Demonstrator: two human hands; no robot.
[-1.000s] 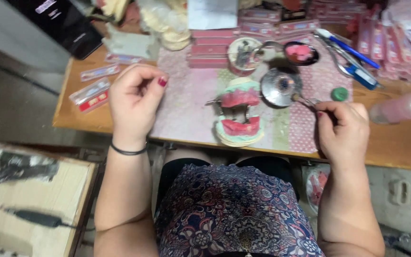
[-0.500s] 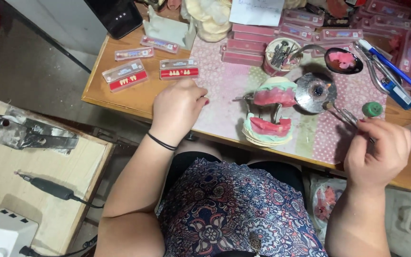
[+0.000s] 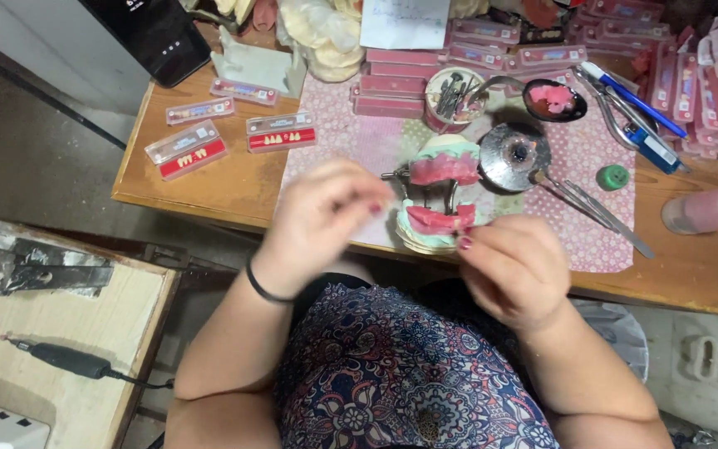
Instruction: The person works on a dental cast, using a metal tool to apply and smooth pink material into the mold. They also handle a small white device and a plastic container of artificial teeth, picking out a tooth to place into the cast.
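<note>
The left hand (image 3: 326, 218) hangs blurred above the near edge of the wooden workbench (image 3: 209, 179), its fingers curled loosely inward; whether anything sits between them cannot be told. A black band circles its wrist. The right hand (image 3: 513, 270) is close beside it, the two nearly meeting over the lap, with its fingers bunched together and a dark red nail pointing up at the model in front; whether it pinches something small cannot be told either.

Just beyond both hands stands the pink wax denture set on pale green plaster in a metal hinged frame (image 3: 438, 195), upper and lower arches open, resting on the pink dotted cloth mat (image 3: 592, 166) near the bench's front edge. The right fingertips are just beside its lower arch.

To the right of the model lie a round metal dish with a dark centre (image 3: 514, 155) and thin metal tweezers (image 3: 596, 208) lying slantwise on the mat. A small green cap (image 3: 613, 176) sits further right, and a pink plastic bottle (image 3: 708, 208) lies on the bare wood. Behind are a dark bowl holding pink wax (image 3: 554, 100) and a cup of metal tools (image 3: 454, 96). To the left, flat clear cases of artificial teeth on red strips (image 3: 234, 137) rest on the wood.
</note>
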